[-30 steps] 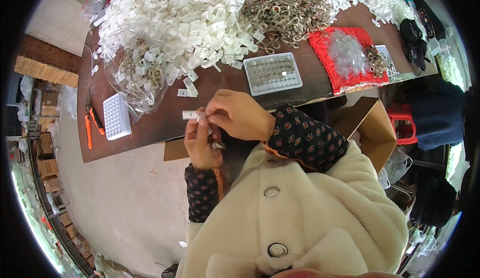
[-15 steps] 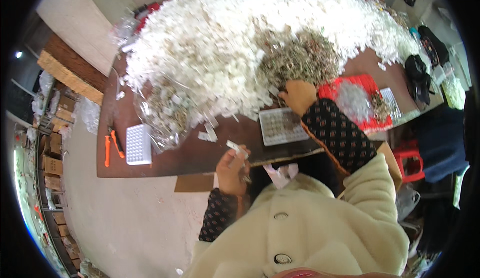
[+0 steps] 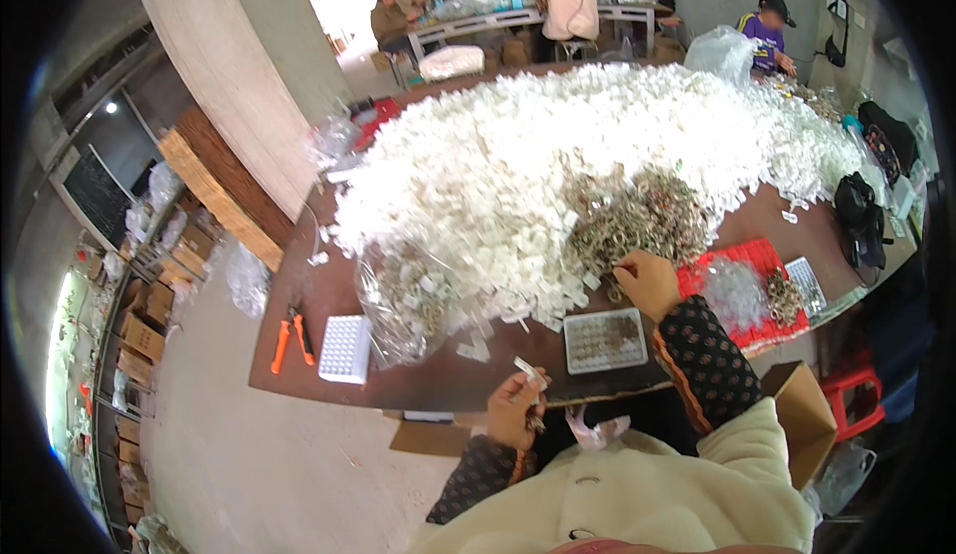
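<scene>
My left hand point(image 3: 513, 413) is closed at the table's front edge, gripping a small white plastic strip point(image 3: 529, 369). Small metallic pieces point(image 3: 536, 422) show below its fingers. My right hand point(image 3: 649, 285) reaches to the near edge of a heap of small metal rings point(image 3: 647, 218). Its fingers are pinched together; what lies between them is too small to make out. Just in front of that hand sits a white compartment tray point(image 3: 604, 341) with small dark pieces in it. Behind, a big mound of white plastic pieces point(image 3: 478, 156) covers much of the table.
Orange-handled pliers point(image 3: 292, 340) and a white gridded block point(image 3: 345, 349) lie at the left. Beside them is a clear bag point(image 3: 403, 305) of rings. A red cloth point(image 3: 737, 285) carries clear pieces at the right. Several people sit at a far table point(image 3: 528, 18).
The view has tilted up, bringing the far table and people into sight. My left hand keeps the white strip, and my right hand stays at the ring heap's edge.
</scene>
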Demonstrator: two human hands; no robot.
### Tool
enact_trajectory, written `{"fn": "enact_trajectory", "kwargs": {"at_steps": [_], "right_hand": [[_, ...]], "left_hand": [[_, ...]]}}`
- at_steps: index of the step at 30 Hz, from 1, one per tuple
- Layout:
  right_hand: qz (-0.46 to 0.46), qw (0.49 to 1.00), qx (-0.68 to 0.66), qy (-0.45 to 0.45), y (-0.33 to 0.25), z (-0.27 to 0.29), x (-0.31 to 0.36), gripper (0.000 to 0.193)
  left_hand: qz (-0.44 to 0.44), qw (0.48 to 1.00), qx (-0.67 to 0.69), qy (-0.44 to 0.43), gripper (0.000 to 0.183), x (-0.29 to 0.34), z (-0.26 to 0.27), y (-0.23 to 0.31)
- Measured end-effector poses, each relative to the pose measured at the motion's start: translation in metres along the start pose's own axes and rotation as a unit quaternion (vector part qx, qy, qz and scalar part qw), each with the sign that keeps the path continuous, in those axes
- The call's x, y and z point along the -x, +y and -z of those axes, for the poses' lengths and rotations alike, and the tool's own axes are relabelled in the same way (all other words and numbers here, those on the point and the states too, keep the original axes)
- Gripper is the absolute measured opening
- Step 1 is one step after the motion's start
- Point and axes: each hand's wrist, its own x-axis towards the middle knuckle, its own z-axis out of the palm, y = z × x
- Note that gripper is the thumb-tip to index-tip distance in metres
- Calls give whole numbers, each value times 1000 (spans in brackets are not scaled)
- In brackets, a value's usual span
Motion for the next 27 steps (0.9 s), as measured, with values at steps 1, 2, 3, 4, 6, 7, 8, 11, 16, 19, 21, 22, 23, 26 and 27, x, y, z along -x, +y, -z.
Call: {"fn": "enact_trajectory", "kwargs": {"at_steps": [1, 2, 3, 4, 6, 7, 8, 11, 16, 19, 21, 22, 23, 26, 27], "right_hand": [[22, 998, -61, 7, -4, 7, -2, 16], [7, 985, -173, -7, -8, 15, -4, 13], [-43, 955, -290, -36, -13, 22, -6, 10], [-7, 938, -345, -33, -18, 29, -8, 9], [20, 890, -453, -44, -31, 42, -6, 9], [26, 885, -459, -74, -37, 48, -2, 9], [27, 878, -465, -106, -44, 51, 9, 10], [61, 881, -424, -200, -68, 48, 40, 11], [255, 946, -143, -141, -90, 38, 84, 11], [284, 949, -119, -76, -95, 30, 94, 16], [287, 955, -63, -35, -97, 20, 100, 16], [292, 955, -40, -19, -98, 16, 102, 17], [289, 957, -29, -5, -99, 11, 103, 17], [289, 957, -6, 7, -100, 2, 108, 19], [288, 957, -2, 4, -99, 1, 109, 20]], "left_hand": [[-20, 995, -99, -4, 25, -1, -1, 2], [34, 999, 16, 6, 24, 0, -3, 6], [35, 999, -2, 4, 23, -1, -5, 10], [22, 1000, -12, -10, 23, -1, -7, 14], [-10, 999, -19, -38, 22, -3, -14, 22], [-33, 998, -11, -56, 21, -5, -19, 26], [-32, 998, -11, -53, 21, -5, -23, 28], [-96, 991, -32, -91, 20, -8, -38, 35], [-32, 996, -32, -79, 19, -4, -56, 35], [-39, 998, -14, -46, 18, -3, -59, 31], [-54, 998, -21, -26, 17, -3, -59, 28], [-55, 998, -26, -10, 17, -4, -59, 27], [-53, 998, -15, -12, 16, -4, -58, 26], [-43, 999, 9, -6, 15, -6, -56, 25], [-40, 999, 14, 3, 15, -7, -55, 25]]}}
